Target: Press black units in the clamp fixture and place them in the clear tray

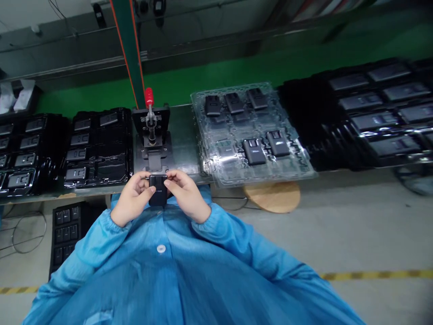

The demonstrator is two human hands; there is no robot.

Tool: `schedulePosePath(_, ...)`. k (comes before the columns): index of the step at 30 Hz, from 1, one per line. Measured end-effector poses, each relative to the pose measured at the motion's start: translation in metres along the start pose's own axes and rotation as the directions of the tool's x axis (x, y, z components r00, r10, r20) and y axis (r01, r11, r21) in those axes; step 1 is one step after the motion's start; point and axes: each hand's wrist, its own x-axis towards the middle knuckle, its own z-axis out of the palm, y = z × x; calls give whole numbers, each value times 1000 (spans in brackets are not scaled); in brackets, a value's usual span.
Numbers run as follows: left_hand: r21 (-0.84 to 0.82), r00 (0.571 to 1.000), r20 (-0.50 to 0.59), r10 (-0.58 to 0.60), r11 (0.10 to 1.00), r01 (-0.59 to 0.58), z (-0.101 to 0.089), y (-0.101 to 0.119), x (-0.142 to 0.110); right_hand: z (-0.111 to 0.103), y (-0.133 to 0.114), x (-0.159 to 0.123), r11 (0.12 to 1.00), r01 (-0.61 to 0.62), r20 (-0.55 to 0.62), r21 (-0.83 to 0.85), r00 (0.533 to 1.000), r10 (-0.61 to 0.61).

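A small black rectangular device (pixel 158 191) with pale lettering is held between my two hands, just in front of the bench edge. My left hand (pixel 134 198) pinches its left side, thumb on the face. On the opposite side, my right hand (pixel 187 194) grips the upper right edge with thumb and fingers. Directly beyond the device stands a toggle clamp fixture (pixel 151 131) with a red handle, its lower part close to my fingertips. The underside of the device is hidden from me.
To the right is a clear plastic tray (pixel 219 174) with several black devices. Black trays (pixel 111 169) of similar devices sit left, and more black trays (pixel 301 122) lie far right. A round wooden stool (pixel 274 198) is under the bench edge. A black tray (pixel 66 230) stands low at left.
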Motion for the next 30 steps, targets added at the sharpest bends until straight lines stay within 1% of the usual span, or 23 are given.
schedulePosePath(4, 6, 1000, 28, 1, 1000, -1, 0, -4, -2, -2, 1, -4, 999, -20, -1, 27, 1000, 20)
schedulePosePath(8, 4, 997, 70, -14, 1000, 14, 4, -9, -1, -7, 2, -9, 999, -43, -41, 13, 998, 44)
schedulePosePath(10, -4, 997, 73, -18, 1000, 19, 11, -11, 2, -10, 2, -15, 999, -35, -51, 10, 998, 35)
schedulePosePath(13, -5, 997, 73, -22, 1000, 22, 27, -15, 8, -17, 0, -23, 1000, 9, -55, 0, 998, -9)
schedulePosePath(15, -13, 995, 94, -22, 1000, 23, 41, -16, 11, -30, -5, -27, 998, 48, -80, -50, 995, -52)
schedulePosePath(18, -19, 986, 160, -53, 998, 57, 57, -19, 11, -64, -22, -25, 966, 98, -181, -240, 973, -144)
schedulePosePath(19, -1, 979, 187, -76, 997, 78, 59, -21, 9, -79, -31, -23, 940, 100, -219, -326, 959, -178)
schedulePosePath(21, 90, 958, 249, -140, 989, 121, 59, -25, 3, -110, -48, -14, 866, 69, -274, -495, 934, -231)
schedulePosePath(23, 220, 926, 317, -205, 966, 138, 54, -28, -4, -140, -64, 0, 769, 8, -299, -639, 919, -257)
schedulePosePath(25, 326, 900, 361, -244, 937, 123, 45, -29, -11, -163, -78, 17, 662, -67, -317, -746, 910, -265)
schedulePosePath(27, 382, 902, 355, -247, 918, 101, 37, -28, -17, -176, -87, 35, 553, -146, -336, -820, 905, -261)
schedulePosePath(30, 422, 933, 280, -225, 902, 91, 24, -24, -24, -184, -94, 57, 429, -219, -343, -877, 909, -238)
